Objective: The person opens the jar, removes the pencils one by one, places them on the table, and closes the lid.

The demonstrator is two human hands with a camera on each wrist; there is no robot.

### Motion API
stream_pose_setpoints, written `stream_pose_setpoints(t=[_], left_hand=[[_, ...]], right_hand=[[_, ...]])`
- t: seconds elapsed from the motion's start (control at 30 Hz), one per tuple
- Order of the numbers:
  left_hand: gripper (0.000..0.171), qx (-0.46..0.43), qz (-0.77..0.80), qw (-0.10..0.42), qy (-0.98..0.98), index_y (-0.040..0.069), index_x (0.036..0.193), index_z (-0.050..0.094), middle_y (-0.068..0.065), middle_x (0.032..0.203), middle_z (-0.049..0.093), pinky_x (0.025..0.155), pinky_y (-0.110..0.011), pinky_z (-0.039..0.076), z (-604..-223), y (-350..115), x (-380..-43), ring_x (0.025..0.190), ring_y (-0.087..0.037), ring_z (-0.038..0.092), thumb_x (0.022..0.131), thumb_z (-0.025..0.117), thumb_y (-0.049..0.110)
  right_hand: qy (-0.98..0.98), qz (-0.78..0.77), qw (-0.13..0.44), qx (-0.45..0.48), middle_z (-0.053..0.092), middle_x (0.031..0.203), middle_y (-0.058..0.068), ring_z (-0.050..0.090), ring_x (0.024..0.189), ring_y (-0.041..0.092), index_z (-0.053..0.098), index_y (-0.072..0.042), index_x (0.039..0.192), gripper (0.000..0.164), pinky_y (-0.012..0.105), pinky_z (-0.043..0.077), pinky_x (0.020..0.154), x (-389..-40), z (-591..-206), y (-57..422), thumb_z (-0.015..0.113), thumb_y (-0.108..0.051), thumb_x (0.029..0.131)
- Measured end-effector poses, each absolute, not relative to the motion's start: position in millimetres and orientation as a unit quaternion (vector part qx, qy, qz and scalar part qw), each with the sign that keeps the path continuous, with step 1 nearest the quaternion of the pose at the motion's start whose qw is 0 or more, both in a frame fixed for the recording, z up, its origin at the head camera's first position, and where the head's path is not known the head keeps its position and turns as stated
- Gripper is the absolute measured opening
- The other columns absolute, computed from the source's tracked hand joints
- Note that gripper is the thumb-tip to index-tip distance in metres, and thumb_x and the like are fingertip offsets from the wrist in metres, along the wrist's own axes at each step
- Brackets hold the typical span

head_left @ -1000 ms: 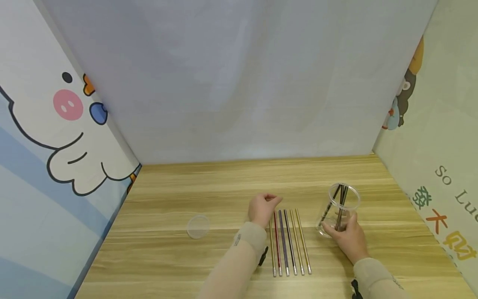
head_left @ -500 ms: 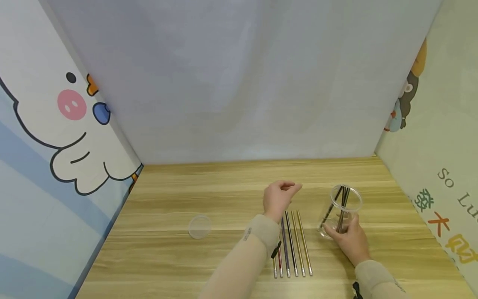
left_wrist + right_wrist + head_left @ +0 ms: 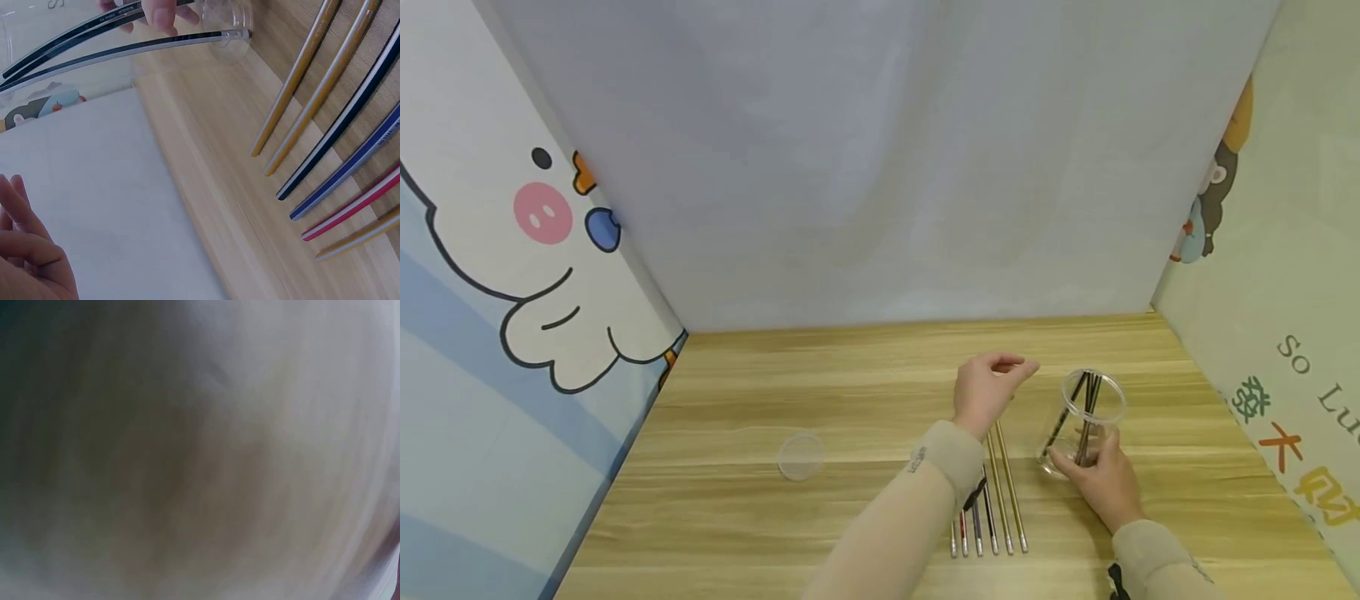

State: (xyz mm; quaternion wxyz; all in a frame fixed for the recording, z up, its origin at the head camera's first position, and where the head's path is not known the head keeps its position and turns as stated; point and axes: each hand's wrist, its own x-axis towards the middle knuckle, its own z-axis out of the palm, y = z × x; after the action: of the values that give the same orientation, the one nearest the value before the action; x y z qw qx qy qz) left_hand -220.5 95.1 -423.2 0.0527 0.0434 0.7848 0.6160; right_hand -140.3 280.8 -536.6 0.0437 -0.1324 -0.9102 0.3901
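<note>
My right hand grips the lower side of a clear plastic cup, which stands upright with black pencils leaning inside. To the left of the cup, my left hand is raised over the far ends of a row of pencils. Its fingers are loosely bent, with nothing seen between them. In the left wrist view the row shows yellow pencils, a black pencil, a blue pencil and a red pencil. My left forearm hides part of the row in the head view.
A clear round lid lies flat on the wooden table, left of the pencils. A pale wall stands behind, with printed panels on both sides. Blur fills the right wrist view.
My left hand has moved right and farther from me, from the left end of the pencil row toward the cup. The right hand and the cup stay in place.
</note>
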Motion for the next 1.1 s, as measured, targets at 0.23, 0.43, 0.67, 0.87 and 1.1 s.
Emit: stream_pose_setpoints(t=[0.23, 0.43, 0.67, 0.87, 1.1], left_hand=[[0.029, 0.078, 0.602, 0.062, 0.792, 0.025, 0.101, 0.077, 0.015, 0.083, 0.067, 0.062, -0.023, 0.05, -414, 109, -216, 0.068, -0.005, 0.062, 0.084, 0.076, 0.048], [0.029, 0.086, 0.587, 0.059, 0.803, 0.026, 0.097, 0.076, 0.017, 0.085, 0.067, 0.072, -0.022, 0.049, -409, 119, -213, 0.077, 0.0, 0.058, 0.081, 0.078, 0.051], [0.026, 0.081, 0.57, 0.06, 0.815, 0.029, 0.093, 0.076, 0.019, 0.081, 0.067, 0.071, -0.02, 0.047, -406, 134, -208, 0.075, 0.002, 0.058, 0.076, 0.083, 0.047], [0.022, 0.086, 0.538, 0.041, 0.837, 0.029, 0.094, 0.077, 0.02, 0.08, 0.066, 0.065, -0.017, 0.044, -408, 143, -208, 0.071, 0.003, 0.055, 0.077, 0.084, 0.041], [0.016, 0.093, 0.496, 0.017, 0.863, 0.031, 0.091, 0.077, 0.022, 0.079, 0.067, 0.063, -0.014, 0.041, -410, 148, -210, 0.068, 0.005, 0.054, 0.079, 0.082, 0.041]], right_hand=[[-0.91, 0.391, 0.045, -0.132, 0.066, 0.112, 0.03, 0.066, 0.095, 0.036, 0.03, 0.002, 0.13, 0.079, 0.042, 0.049, 0.079, -141, -536, 280, 0.073, -0.048, 0.087], [-0.908, 0.394, 0.044, -0.135, 0.065, 0.115, 0.032, 0.065, 0.099, 0.039, 0.031, 0.002, 0.128, 0.077, 0.046, 0.049, 0.082, -141, -535, 279, 0.072, -0.048, 0.087], [-0.903, 0.404, 0.045, -0.136, 0.06, 0.122, 0.034, 0.061, 0.107, 0.044, 0.029, 0.002, 0.132, 0.079, 0.055, 0.047, 0.09, -140, -534, 279, 0.072, -0.047, 0.087], [-0.907, 0.397, 0.052, -0.13, 0.063, 0.117, 0.032, 0.063, 0.103, 0.042, 0.031, 0.002, 0.128, 0.075, 0.049, 0.049, 0.084, -140, -536, 280, 0.072, -0.045, 0.087], [-0.908, 0.397, 0.049, -0.129, 0.064, 0.116, 0.031, 0.064, 0.102, 0.041, 0.031, 0.001, 0.129, 0.076, 0.048, 0.05, 0.083, -141, -538, 282, 0.073, -0.047, 0.087]])
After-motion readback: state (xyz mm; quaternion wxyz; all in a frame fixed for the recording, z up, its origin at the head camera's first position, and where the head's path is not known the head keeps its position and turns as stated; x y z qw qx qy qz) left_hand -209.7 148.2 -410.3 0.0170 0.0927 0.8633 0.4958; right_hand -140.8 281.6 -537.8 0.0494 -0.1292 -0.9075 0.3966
